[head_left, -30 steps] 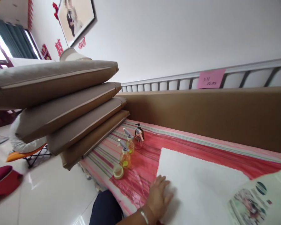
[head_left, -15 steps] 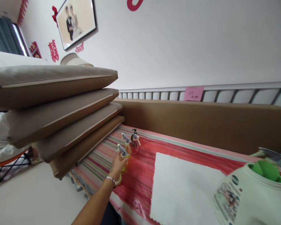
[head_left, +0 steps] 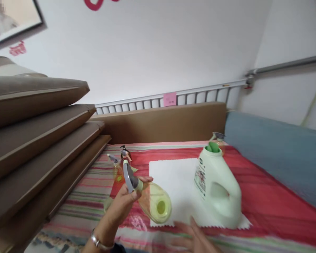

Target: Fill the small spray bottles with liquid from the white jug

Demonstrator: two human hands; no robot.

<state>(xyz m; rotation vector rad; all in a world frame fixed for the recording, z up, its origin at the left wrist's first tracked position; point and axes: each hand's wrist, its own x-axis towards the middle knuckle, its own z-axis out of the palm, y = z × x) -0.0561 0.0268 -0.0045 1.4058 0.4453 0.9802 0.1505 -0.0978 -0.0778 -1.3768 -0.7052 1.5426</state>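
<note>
A clear yellow spray bottle (head_left: 156,205) with a grey trigger head is tilted over, its base turned toward me. My left hand (head_left: 131,196), wearing a silver bracelet, is wrapped round its neck just below the trigger. My right hand (head_left: 193,239) is blurred at the bottom edge, fingers stretched apart with nothing in them, a little right of the bottle's base. A white sheet (head_left: 171,175) with zigzag edges lies beneath on the striped cloth. On the sheet stands a large pale green jug (head_left: 223,196), a green funnel-like piece (head_left: 212,147) in its mouth.
Another spray bottle (head_left: 117,170) and a dark pump bottle (head_left: 126,153) stand left behind my hand. One more spray bottle (head_left: 220,142) is behind the jug. Stacked cushions (head_left: 42,140) rise at left; a brown padded board (head_left: 160,123) runs along the back.
My left hand has lifted the yellow spray bottle from the cloth, brought it closer and tipped it. My right hand has come into view. The view has turned right, showing the whole jug.
</note>
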